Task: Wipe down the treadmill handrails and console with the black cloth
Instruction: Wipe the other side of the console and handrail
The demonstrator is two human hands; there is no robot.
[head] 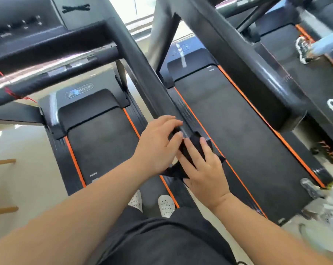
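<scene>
A black treadmill handrail (142,69) runs from the console (22,25) at the upper left down to the middle of the view. The black cloth (190,150) is bunched at the handrail's near end. My right hand (202,169) lies flat on top of the cloth with fingers spread, pressing it against the rail end. My left hand (158,144) curls around the rail end beside it, its fingers touching the cloth's upper edge. Part of the cloth hangs down below both hands.
The treadmill belt (102,150) with orange edge strips lies below, my white shoes (165,205) on it. A second treadmill (244,140) stands close on the right, its thick handrail (257,73) overhead. Another person's patterned shoes (303,50) are on a further belt at upper right.
</scene>
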